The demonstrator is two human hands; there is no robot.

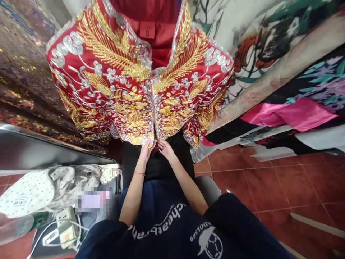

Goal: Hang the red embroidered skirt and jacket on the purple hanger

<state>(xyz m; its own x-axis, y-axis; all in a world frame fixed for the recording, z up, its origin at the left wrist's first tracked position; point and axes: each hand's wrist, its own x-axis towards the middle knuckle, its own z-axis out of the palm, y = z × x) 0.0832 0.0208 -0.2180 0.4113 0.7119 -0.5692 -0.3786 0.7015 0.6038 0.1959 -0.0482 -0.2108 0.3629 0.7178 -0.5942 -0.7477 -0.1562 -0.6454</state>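
Observation:
A red jacket (107,82) thick with gold and silver embroidery hangs in front of me, open at the neck where a red size label (147,30) shows. Both hands reach up to its bottom hem at the centre opening. My left hand (147,146) pinches the lower edge of the left front panel, fingers closed on the fabric. My right hand (165,148) touches the lower edge of the right panel, fingers bent at the hem. A black skirt (159,165) hangs below the jacket, behind my forearms.
Patterned garments (283,54) and a pink cloth (293,115) hang to the right. Dark sequinned fabric (24,72) hangs on the left. A dark glass table (35,151) at the lower left carries a white dotted object (29,192) and a power strip (66,225). Red floor tiles (269,183) lie at the right.

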